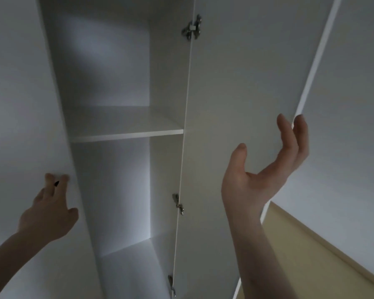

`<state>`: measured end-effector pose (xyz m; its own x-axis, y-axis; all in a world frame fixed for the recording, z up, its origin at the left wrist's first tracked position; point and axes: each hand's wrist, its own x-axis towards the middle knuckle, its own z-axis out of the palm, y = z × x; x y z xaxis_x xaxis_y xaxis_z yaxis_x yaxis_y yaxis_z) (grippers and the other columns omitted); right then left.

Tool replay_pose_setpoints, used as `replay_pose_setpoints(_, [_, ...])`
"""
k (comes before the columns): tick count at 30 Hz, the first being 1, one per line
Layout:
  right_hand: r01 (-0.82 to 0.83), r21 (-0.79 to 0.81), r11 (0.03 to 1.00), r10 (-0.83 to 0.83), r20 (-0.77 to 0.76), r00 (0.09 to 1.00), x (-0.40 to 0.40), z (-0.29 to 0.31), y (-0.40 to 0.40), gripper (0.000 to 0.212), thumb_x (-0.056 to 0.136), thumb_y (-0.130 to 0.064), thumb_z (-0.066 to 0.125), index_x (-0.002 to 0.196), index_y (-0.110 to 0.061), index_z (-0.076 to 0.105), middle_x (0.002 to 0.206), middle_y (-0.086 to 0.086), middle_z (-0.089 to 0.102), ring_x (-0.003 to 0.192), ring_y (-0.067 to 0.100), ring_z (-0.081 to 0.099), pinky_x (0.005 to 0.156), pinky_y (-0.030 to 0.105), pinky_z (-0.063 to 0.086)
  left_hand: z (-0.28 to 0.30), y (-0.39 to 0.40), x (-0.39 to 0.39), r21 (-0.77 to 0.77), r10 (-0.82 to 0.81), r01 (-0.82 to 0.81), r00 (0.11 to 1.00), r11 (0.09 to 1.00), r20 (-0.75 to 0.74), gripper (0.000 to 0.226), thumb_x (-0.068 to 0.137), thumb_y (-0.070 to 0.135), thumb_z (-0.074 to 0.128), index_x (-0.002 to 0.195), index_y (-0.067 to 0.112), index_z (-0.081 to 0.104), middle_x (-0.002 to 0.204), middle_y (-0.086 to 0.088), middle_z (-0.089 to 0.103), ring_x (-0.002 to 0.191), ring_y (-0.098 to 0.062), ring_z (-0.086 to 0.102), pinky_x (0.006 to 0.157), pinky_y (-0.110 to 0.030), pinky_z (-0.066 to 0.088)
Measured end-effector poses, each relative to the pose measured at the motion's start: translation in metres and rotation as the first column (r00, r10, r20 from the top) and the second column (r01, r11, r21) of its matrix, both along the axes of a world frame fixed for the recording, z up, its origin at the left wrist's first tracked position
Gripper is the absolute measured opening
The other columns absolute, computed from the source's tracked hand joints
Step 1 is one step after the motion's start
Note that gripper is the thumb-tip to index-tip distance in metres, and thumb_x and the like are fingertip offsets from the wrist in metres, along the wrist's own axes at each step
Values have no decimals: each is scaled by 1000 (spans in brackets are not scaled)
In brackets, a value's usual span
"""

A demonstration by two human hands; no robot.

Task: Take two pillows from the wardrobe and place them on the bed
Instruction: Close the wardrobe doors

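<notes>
I look up into a white wardrobe [108, 72] with both doors swung apart. One shelf [125, 132] crosses its middle, and no pillow shows on it or in the compartments above and below. My left hand [50, 210] reaches to the left door [20, 104], its fingertips pinched around a small black knob [56, 183]. My right hand [266, 175] is raised palm up with fingers spread. Its fingertips are close to the outer edge of the right door [235, 72], holding nothing. The bed is out of view.
Metal hinges [192, 28] [178, 202] join the right door to the wardrobe's side wall. A white wall or ceiling [354, 104] lies to the right, with a beige surface [311, 255] at the lower right.
</notes>
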<state>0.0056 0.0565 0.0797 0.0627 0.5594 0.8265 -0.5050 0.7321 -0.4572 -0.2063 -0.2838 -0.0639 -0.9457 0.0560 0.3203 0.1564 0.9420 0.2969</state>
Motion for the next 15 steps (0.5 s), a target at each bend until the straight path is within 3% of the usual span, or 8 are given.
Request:
replay_pose_setpoints(3, [56,-109,992,-52,37,998,1,-2,16,76,79,12,63,150,-6,42,163,13,24,153,11,23,123,26,23,-11,-6,-14,-36,-27,26,1000,999,-9,104,70,21,80,153,22,19,163,-9,2,132,-51,45,95,-65,49])
replay_pose_setpoints(7, [89,-229,969,-37,224,974,-5,-10,38,92,81,2,65,160,-23,24,169,-1,10,149,-8,15,125,37,26,-10,2,-19,-26,-49,48,998,999,-27,107,69,19,83,155,21,19,165,-8,2,133,-51,44,96,-65,48])
replay_pose_setpoints(8, [110,-249,962,-42,266,963,-8,-15,40,94,81,0,66,160,-25,22,169,-2,12,148,-8,19,124,42,27,-7,6,-16,-19,-58,58,998,998,-29,105,73,21,81,156,20,18,166,-6,0,135,-50,42,97,-64,47])
replay_pose_setpoints(10, [176,-253,951,-98,294,951,-11,-23,40,97,78,1,66,161,-22,22,165,-1,24,149,8,28,124,48,26,0,15,-7,-8,-55,55,998,998,-8,101,80,26,76,158,20,14,168,-1,-2,138,-45,40,98,-58,47])
replay_pose_setpoints(11, [193,-243,951,-120,284,951,-13,-27,38,96,77,2,65,160,-20,23,163,-1,30,147,9,32,124,47,25,3,17,-3,-5,-38,38,999,999,4,100,82,29,74,159,21,12,169,2,-4,138,-42,39,97,-56,47])
replay_pose_setpoints(15, [162,-256,953,-97,248,964,-17,-38,17,94,80,3,62,162,-13,19,153,-16,29,138,-19,22,123,28,20,8,21,2,13,-50,50,998,999,32,101,83,31,70,160,23,5,169,8,-9,139,-39,37,95,-53,50])
